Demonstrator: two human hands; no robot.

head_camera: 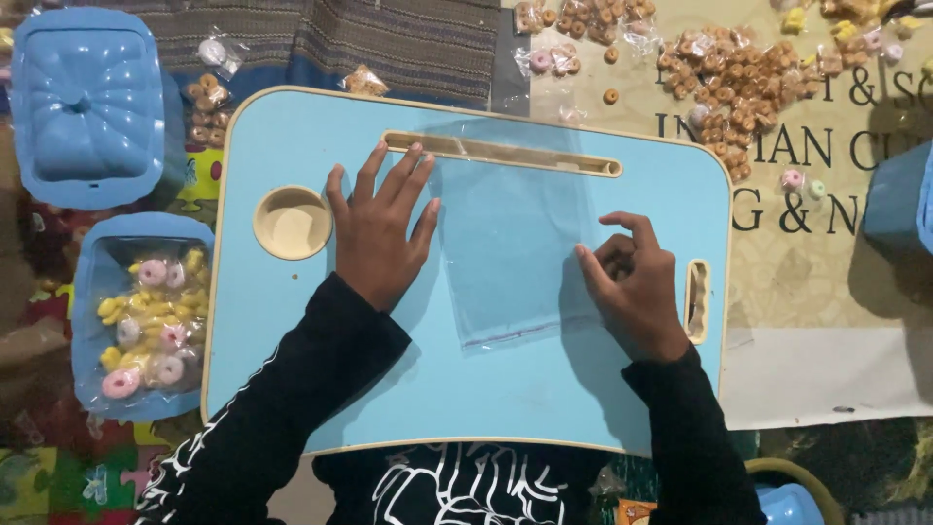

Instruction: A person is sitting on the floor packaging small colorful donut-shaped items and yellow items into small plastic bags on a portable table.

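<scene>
Keep your left hand (381, 233) spread flat at nine o'clock while your right hand (632, 287) fingers pinch the clear bag (510, 243) edge on the tabletop (466, 389).

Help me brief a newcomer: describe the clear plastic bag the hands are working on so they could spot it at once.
Find the light blue lap tray in the middle. Between the left hand, pressed flat, and the right hand, pinching its edge, lies the clear bag. Unlike the filled packets in the blue tub at left, it is empty, flat and see-through.
</scene>
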